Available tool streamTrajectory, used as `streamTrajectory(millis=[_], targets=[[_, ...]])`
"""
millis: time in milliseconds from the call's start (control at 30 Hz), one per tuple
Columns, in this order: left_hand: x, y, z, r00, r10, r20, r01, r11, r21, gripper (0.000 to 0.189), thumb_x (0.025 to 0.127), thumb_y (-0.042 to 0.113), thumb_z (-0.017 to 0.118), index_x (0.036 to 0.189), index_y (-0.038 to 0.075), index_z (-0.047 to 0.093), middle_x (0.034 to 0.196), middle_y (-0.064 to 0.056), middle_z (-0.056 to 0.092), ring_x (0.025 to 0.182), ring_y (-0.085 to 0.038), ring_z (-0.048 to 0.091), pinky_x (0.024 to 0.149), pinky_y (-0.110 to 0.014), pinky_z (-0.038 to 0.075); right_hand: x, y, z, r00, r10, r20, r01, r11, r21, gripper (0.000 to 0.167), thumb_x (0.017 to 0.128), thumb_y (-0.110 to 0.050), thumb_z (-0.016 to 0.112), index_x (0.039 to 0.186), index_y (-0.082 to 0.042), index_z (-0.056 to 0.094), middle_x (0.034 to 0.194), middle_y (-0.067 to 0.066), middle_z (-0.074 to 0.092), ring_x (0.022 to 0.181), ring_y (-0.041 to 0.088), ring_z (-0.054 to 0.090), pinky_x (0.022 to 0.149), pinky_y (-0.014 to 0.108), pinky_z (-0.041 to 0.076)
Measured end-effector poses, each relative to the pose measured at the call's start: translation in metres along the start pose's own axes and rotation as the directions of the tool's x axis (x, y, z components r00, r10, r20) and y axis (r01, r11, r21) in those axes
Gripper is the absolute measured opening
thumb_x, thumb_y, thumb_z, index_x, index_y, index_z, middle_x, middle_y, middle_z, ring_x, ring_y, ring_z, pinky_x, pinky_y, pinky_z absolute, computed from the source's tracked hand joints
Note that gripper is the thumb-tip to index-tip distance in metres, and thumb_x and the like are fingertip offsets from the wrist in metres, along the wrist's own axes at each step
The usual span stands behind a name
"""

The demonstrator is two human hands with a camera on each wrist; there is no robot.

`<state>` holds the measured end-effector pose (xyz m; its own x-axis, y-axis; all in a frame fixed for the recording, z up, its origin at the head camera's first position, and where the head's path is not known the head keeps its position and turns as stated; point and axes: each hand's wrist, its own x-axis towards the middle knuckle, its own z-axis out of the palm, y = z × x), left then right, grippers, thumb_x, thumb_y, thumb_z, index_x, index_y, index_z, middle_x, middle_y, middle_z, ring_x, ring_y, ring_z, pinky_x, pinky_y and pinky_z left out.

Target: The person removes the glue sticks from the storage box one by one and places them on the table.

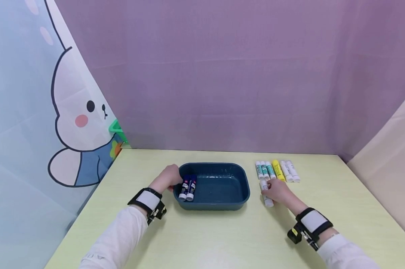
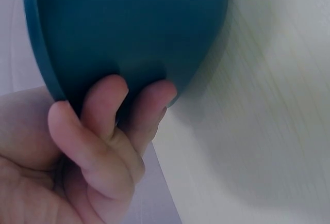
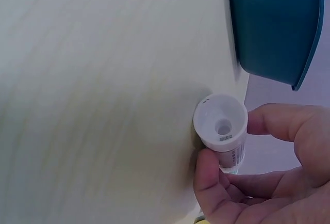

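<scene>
My left hand [image 1: 170, 176] grips the left rim of a dark blue plastic basin [image 1: 219, 206]. In the left wrist view its bent fingertips [image 2: 105, 92] press against the basin's outer wall. Two dark blue glue sticks [image 1: 191, 188] with white ends lie side by side in the basin's left part. To the right of the basin, my right hand [image 1: 279, 191] pinches a white glue stick [image 1: 268, 201] between thumb and fingers, low over the table. The right wrist view shows this stick's hollow round end [image 3: 221, 121] facing the camera.
Behind the right hand lies a row of glue sticks: several white-and-green ones [image 1: 264, 170], a yellow one [image 1: 278, 171] and two white ones [image 1: 291, 172]. A purple cloth [image 1: 222, 82] hangs along the back edge of the pale table [image 1: 202, 239]. A green plastic edge [image 1: 116, 128] shows at the back left.
</scene>
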<state>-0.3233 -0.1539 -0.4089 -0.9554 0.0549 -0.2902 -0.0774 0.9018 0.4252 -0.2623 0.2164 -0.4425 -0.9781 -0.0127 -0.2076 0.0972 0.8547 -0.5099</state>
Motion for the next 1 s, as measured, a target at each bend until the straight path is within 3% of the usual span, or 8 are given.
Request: streamTrajectory(millis=[267,400,500,633,733,1000], targets=[[0.000,-0.001,0.001,1.000,0.007,0.001,-0.007,1.000,-0.006,0.025,0.085,0.004,0.060,0.106,-0.008,0.054,0.082,-0.015,0.057,0.043,-0.020,0.058,0.040,-0.027,0.053,-0.002,-0.001,0.000,1.000,0.024,0.005,-0.024,1.000,0.015,0.040,0.086,-0.021,0.065,0.110,0.009,0.056,0.073,0.008,0.055,0.057,0.015,0.053,0.049,0.024,0.043],[0.001,-0.001,0.002,1.000,0.000,0.002,0.000,1.000,-0.007,0.024,0.085,0.004,0.060,0.105,-0.007,0.054,0.083,-0.016,0.057,0.043,-0.019,0.058,0.040,-0.027,0.053,-0.004,-0.001,-0.001,1.000,0.025,0.012,-0.025,1.000,0.002,0.043,0.085,-0.023,0.066,0.111,0.009,0.054,0.073,0.008,0.055,0.057,0.015,0.052,0.048,0.023,0.043],[0.002,0.000,0.002,1.000,0.000,0.006,0.000,1.000,-0.012,0.024,0.085,0.003,0.060,0.106,-0.007,0.054,0.084,-0.016,0.057,0.043,-0.020,0.058,0.040,-0.027,0.053,-0.008,-0.004,-0.006,0.999,0.023,0.032,-0.022,0.999,-0.034,0.053,0.086,-0.024,0.065,0.120,0.013,0.049,0.079,0.011,0.057,0.061,0.017,0.054,0.050,0.025,0.045],[0.000,0.001,0.002,1.000,0.003,0.010,-0.003,1.000,-0.016,0.025,0.085,0.003,0.060,0.107,-0.008,0.054,0.084,-0.016,0.057,0.043,-0.020,0.058,0.040,-0.027,0.053,-0.017,-0.015,-0.020,0.999,-0.016,0.034,0.019,0.995,-0.094,0.070,0.088,-0.030,0.063,0.132,0.016,0.036,0.106,0.029,0.059,0.087,0.033,0.061,0.068,0.040,0.055],[-0.001,0.001,0.001,1.000,0.002,0.009,-0.002,1.000,-0.015,0.025,0.085,0.004,0.060,0.107,-0.008,0.054,0.083,-0.016,0.058,0.043,-0.020,0.058,0.040,-0.027,0.053,-0.024,-0.027,-0.032,0.997,-0.076,-0.001,0.076,0.992,-0.104,0.078,0.089,-0.036,0.061,0.137,0.016,0.029,0.126,0.037,0.048,0.111,0.045,0.052,0.087,0.053,0.051],[0.000,-0.001,0.000,1.000,0.006,0.008,-0.006,1.000,-0.009,0.022,0.085,0.004,0.060,0.103,-0.007,0.054,0.080,-0.015,0.058,0.042,-0.019,0.058,0.040,-0.027,0.053,-0.042,-0.070,-0.057,0.971,-0.215,-0.109,0.206,0.975,-0.089,0.080,0.088,-0.037,0.061,0.144,0.007,0.025,0.142,0.036,0.030,0.128,0.053,0.032,0.100,0.065,0.036]])
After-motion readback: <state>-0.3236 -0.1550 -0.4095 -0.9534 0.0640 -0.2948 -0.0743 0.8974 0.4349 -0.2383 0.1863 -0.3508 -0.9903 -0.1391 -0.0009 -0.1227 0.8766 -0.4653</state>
